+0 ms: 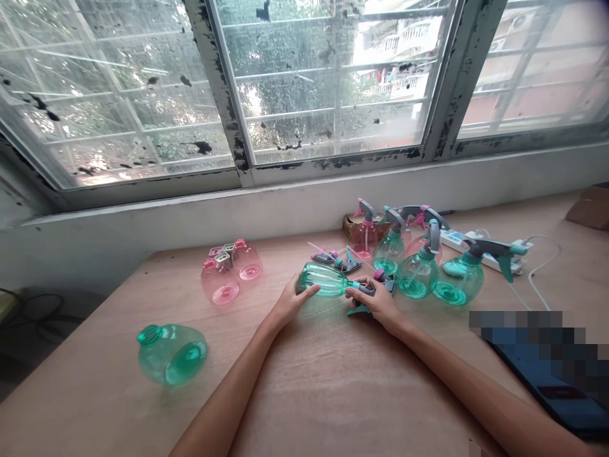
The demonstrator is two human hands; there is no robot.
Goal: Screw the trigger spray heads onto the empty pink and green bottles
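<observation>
Over the middle of the wooden table (304, 393), a clear green bottle (326, 279) lies on its side between both hands, base toward the left, neck toward the right. The left hand (288, 302) grips the base end, thumb along the near side; its other fingers are mostly hidden behind the bottle. At the neck, the right hand (383, 303) pinches a grey spray head (365, 289) between thumb and fingers, covering much of it; a teal trigger (359, 310) shows below. Whether the collar is tight on the neck I cannot tell.

Just beyond, loose spray heads (349, 261) overlap, partly blocked by the bottle and right hand. Farther right, green spray bottles (417, 277) hide parts of the pink ones behind. Small pale pieces (222, 257) by the pink bottles (219, 284) are hard to identify. Blocky pixels blur a dark device (533, 368), and a cardboard box (587, 208) is cut off at the right edge.
</observation>
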